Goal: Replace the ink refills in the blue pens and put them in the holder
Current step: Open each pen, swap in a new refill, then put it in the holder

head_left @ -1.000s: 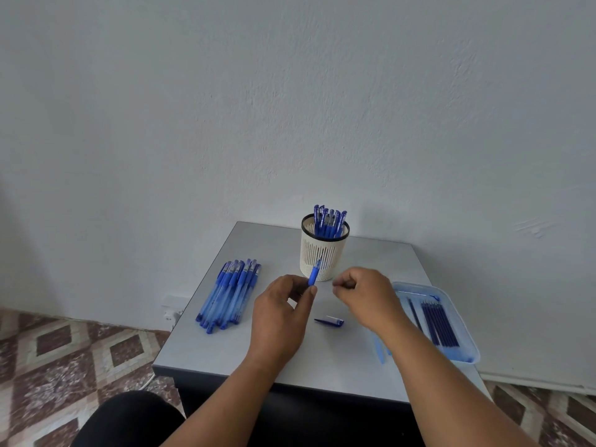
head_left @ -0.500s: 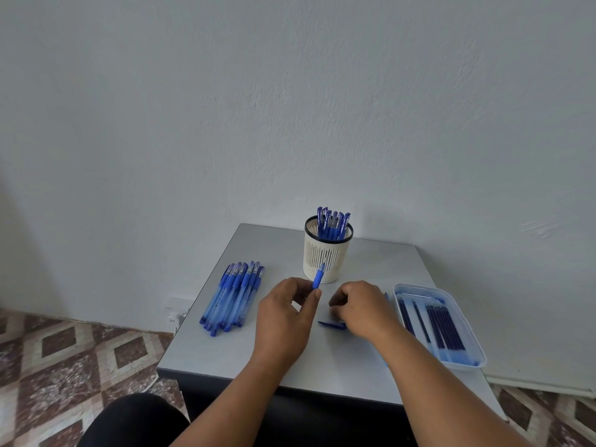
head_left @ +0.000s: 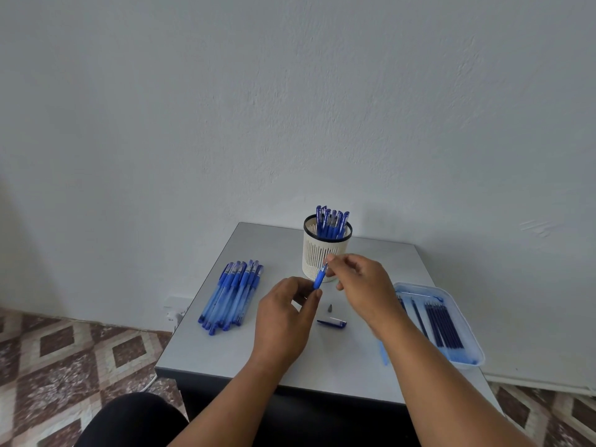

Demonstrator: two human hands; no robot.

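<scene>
Blue pen barrel (head_left: 320, 277) held tilted between both hands, above the worktop (head_left: 258, 359) just in front of the holder (head_left: 322, 253). Left hand (head_left: 283, 321) curled round its lower end, thumb and fingers pinching it. Right hand (head_left: 361, 285) pinching the upper tip at 1 o'clock from the left hand; cannot tell whether refill or barrel end is gripped there, too small. Holder at 12 o'clock of the hands, upright, with several capped pens (head_left: 332, 221) standing in it. Row of blue pens (head_left: 230, 295) lying at 9 o'clock, well apart from the hands. Small grey nib cone (head_left: 330, 308) and blue cap (head_left: 332, 323) lying on the worktop between the wrists, at 6 o'clock of the barrel. Tray (head_left: 474, 337) of dark refills (head_left: 443, 324) at 3 o'clock, partly hidden behind the right forearm. Pale blue strip (head_left: 383, 354) beside that forearm, mostly hidden, unclear.
</scene>
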